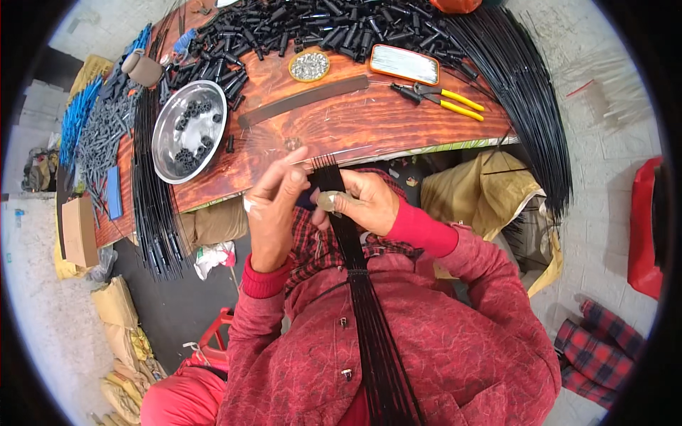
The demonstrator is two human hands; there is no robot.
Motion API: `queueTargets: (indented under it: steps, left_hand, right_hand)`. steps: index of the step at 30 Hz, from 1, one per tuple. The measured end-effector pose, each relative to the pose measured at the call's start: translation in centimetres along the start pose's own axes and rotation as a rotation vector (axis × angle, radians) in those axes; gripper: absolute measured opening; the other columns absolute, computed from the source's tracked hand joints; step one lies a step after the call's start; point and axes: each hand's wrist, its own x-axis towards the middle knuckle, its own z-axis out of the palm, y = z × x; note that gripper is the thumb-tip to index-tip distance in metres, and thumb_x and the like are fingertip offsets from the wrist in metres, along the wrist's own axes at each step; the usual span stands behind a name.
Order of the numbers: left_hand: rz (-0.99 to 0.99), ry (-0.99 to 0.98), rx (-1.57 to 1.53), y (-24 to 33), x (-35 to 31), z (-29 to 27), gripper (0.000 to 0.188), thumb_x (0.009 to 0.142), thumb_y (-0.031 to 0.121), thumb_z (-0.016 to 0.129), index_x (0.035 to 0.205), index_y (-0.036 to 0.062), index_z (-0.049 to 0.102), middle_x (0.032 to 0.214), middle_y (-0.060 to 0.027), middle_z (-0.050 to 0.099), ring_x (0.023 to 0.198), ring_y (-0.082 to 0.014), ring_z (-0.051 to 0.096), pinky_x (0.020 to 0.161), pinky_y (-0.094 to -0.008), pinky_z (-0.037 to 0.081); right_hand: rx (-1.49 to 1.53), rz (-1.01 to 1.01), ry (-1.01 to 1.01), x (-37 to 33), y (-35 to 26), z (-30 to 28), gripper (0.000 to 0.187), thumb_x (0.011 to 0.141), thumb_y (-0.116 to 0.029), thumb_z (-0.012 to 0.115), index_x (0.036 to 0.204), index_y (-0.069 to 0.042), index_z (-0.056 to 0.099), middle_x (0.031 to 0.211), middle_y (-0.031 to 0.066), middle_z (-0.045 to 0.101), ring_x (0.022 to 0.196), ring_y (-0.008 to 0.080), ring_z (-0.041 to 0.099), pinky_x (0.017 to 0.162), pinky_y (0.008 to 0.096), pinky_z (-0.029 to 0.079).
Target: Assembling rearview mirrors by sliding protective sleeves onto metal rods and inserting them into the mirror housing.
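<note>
Upright in front of my chest is a bundle of thin black rods (346, 238) that look like umbrella ribs. Their narrow tips fan out at the table's edge, and their lower ends spread down over my jacket. My right hand (369, 202) is closed around the bundle near its upper end; its thumb wears a tan cover. Left of the tips, my left hand (273, 202) is raised with thumb and fingers close together, apparently pinching a thin silvery wire (344, 151). That wire runs rightward past the tips. A white patch sticks to this hand's side.
On the wooden table (312, 135) lie a long dark bar (305, 99), yellow-handled pliers (447, 103), an orange-rimmed tray of wires (405, 65), and a yellow dish of small metal bits (310, 66). A clear basin (190, 131) holds black parts. Black tubes (284, 28) pile up behind.
</note>
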Motion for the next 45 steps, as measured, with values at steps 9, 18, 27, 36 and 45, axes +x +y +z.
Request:
queueTargets:
  steps: [9,18,27,36,45]
  left_hand:
    - [0.059,-0.002,-0.016,-0.1,0.9,-1.0,0.021,0.094,0.011,0.069,0.111,-0.0004,0.07,0.092,-0.0009,0.067,0.082,-0.0068,0.058,0.076,-0.0218,0.047]
    - [0.044,-0.038,-0.049,-0.3,0.5,-1.2,0.016,0.096,0.01,0.067,0.108,0.0005,0.068,0.088,-0.0012,0.065,0.081,-0.007,0.059,0.074,-0.0221,0.047]
    - [0.112,-0.012,0.042,-0.2,0.9,-1.2,0.015,0.096,0.013,0.067,0.106,0.0009,0.068,0.083,-0.0035,0.064,0.068,-0.0099,0.06,0.06,-0.0225,0.05]
    - [0.07,-0.032,0.006,-0.1,1.0,-1.3,0.016,0.096,0.012,0.068,0.107,0.0012,0.067,0.087,-0.0024,0.064,0.077,-0.0081,0.059,0.068,-0.0228,0.049]
    - [0.075,-0.042,0.022,0.9,1.0,-1.0,0.014,0.096,0.01,0.067,0.106,0.0004,0.066,0.087,-0.0032,0.064,0.077,-0.0084,0.059,0.067,-0.0227,0.049]
  right_hand:
    - [-0.041,0.112,-0.014,0.5,-0.3,-0.1,0.039,0.105,-0.031,0.053,0.126,0.002,0.056,0.097,0.0132,0.071,0.088,0.0196,0.07,0.08,0.0321,0.056]
    - [-0.094,-0.062,0.014,0.1,0.6,0.0,0.041,0.105,-0.028,0.051,0.135,0.001,0.053,0.119,0.0119,0.065,0.101,0.0197,0.068,0.087,0.0316,0.054]
    - [-0.026,-0.05,0.041,0.7,-0.2,0.0,0.038,0.102,-0.02,0.057,0.133,0.001,0.05,0.112,0.0101,0.068,0.099,0.0168,0.067,0.086,0.031,0.055]
    - [-0.015,-0.013,0.094,0.8,-0.7,0.4,0.026,0.099,-0.006,0.055,0.122,0.005,0.049,0.095,0.0106,0.067,0.086,0.0149,0.066,0.077,0.029,0.053]
    - [-0.05,-0.092,0.032,1.3,0.2,0.1,0.032,0.103,-0.017,0.054,0.129,0.0,0.046,0.094,0.0118,0.068,0.083,0.0177,0.066,0.076,0.0314,0.054]
